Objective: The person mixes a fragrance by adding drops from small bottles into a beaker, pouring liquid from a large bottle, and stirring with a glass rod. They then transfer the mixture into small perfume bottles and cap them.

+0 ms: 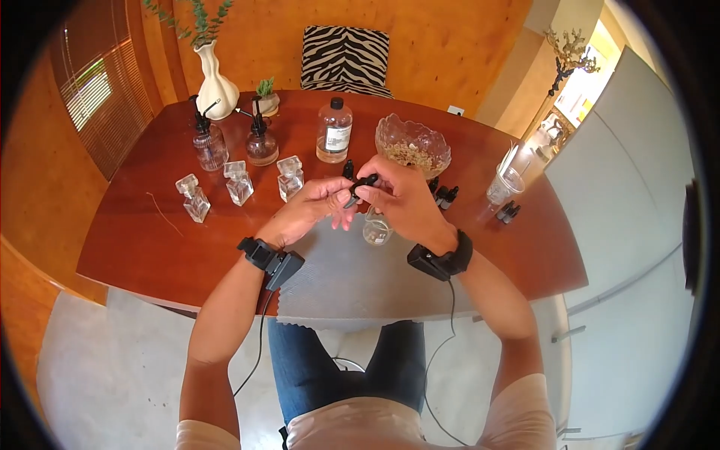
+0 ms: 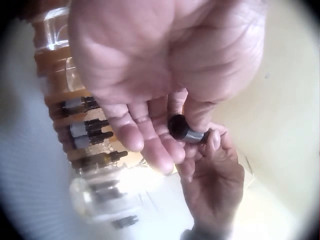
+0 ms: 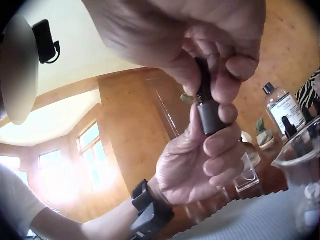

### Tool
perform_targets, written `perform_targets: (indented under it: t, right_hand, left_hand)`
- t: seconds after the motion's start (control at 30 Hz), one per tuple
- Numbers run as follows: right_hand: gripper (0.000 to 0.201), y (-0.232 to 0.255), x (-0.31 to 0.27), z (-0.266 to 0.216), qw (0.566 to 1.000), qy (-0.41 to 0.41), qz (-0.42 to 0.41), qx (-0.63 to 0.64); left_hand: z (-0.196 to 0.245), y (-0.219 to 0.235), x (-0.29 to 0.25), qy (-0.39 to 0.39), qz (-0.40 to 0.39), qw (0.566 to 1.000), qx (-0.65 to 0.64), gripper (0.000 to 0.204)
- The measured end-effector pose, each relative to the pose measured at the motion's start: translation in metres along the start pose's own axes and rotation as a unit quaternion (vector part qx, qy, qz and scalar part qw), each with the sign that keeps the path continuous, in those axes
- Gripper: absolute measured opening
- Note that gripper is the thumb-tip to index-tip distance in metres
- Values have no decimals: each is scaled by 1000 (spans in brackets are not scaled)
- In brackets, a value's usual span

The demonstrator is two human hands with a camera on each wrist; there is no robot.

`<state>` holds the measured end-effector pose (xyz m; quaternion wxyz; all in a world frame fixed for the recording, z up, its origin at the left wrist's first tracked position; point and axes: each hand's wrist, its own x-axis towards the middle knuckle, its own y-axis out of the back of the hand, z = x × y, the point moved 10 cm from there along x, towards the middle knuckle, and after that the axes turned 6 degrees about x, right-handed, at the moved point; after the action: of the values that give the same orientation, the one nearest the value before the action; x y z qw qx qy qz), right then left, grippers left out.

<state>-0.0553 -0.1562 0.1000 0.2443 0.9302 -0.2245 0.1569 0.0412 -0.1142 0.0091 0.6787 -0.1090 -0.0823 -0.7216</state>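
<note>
A small dark dropper bottle (image 3: 211, 118) stands upright in the right wrist view, its body held between the thumb and fingers of my left hand (image 1: 309, 211). My right hand (image 1: 407, 196) pinches the black dropper cap (image 3: 202, 75) at its top. Both hands meet over the front middle of the table. Just below the right hand a small glass beaker (image 1: 377, 231) stands on a grey mat (image 1: 345, 277), partly hidden by that hand. Seen in the left wrist view, the bottle's round dark base (image 2: 177, 126) points toward the camera.
Square glass bottles (image 1: 238, 184) line the left side, with pump bottles (image 1: 262, 148) behind. A large clear bottle (image 1: 334, 135) and a glass bowl (image 1: 412, 142) stand at the back. More dropper bottles (image 1: 448, 197) and a cup with strips (image 1: 505, 186) are at right.
</note>
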Motion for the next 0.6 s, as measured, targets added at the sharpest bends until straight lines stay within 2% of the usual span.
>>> perform_targets:
  t: [0.13,0.23,0.33,0.43,0.53,0.6]
  right_hand:
    - [13,-2,-1,-30,988,134,-67,-42]
    - [16,1,-4,-42,993,86,-51,-67]
    - [17,8,-6,-7,990,-39,-33,-133]
    - [17,11,-7,-9,992,-35,-16,-116]
    - [15,11,-6,-12,999,-38,-7,-27]
    - [14,6,-6,-7,990,-24,-29,-139]
  left_hand:
    - [3,-14,-5,23,-31,997,-64,36]
    - [5,-14,-5,18,-26,996,-85,34]
    - [-3,-5,-2,20,-27,996,-87,31]
    - [-8,-3,-2,25,-34,996,-84,29]
    - [-10,-4,-2,30,-38,996,-72,34]
    - [-13,-6,-4,39,-43,997,-56,34]
